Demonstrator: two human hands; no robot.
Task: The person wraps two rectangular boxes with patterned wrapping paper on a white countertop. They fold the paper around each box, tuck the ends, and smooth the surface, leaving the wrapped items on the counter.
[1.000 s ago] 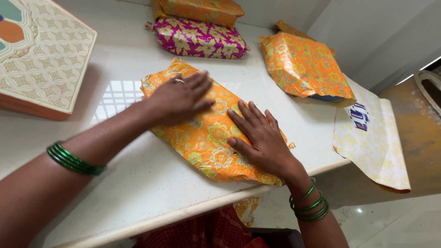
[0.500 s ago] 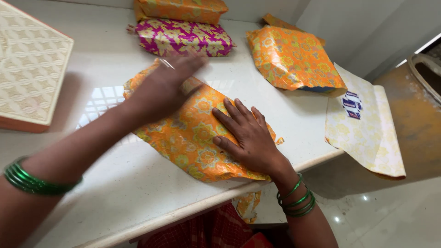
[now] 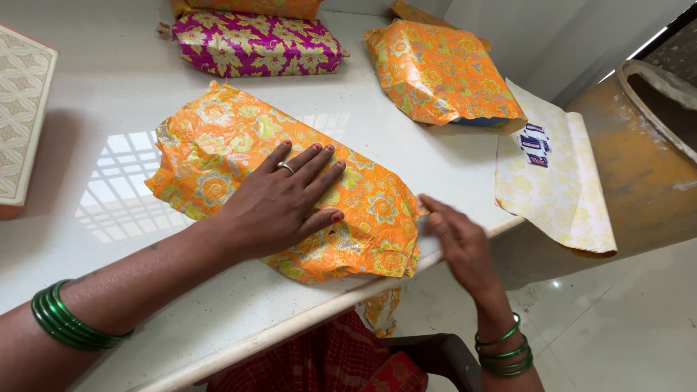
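A flat package wrapped in orange flowered paper (image 3: 218, 149) lies on the white counter (image 3: 218, 305) in front of me. My left hand (image 3: 283, 199) rests flat on its middle, fingers spread and pointing right, a ring on one finger. My right hand (image 3: 457, 243) is at the package's right end near the counter's front edge, blurred, fingers loosely apart and holding nothing. Green bangles circle both wrists.
A magenta flowered package (image 3: 254, 43) and an orange one behind it lie at the back. Another orange wrapped package (image 3: 435, 72) sits at the back right, a pale yellow paper sheet (image 3: 559, 181) overhanging the counter's right edge. A patterned box (image 3: 22, 109) stands left. A rusty drum (image 3: 639, 167) stands right.
My left hand has moved from the package's far left end to its middle. My right hand has slid off the package to its right end. The view has shifted.
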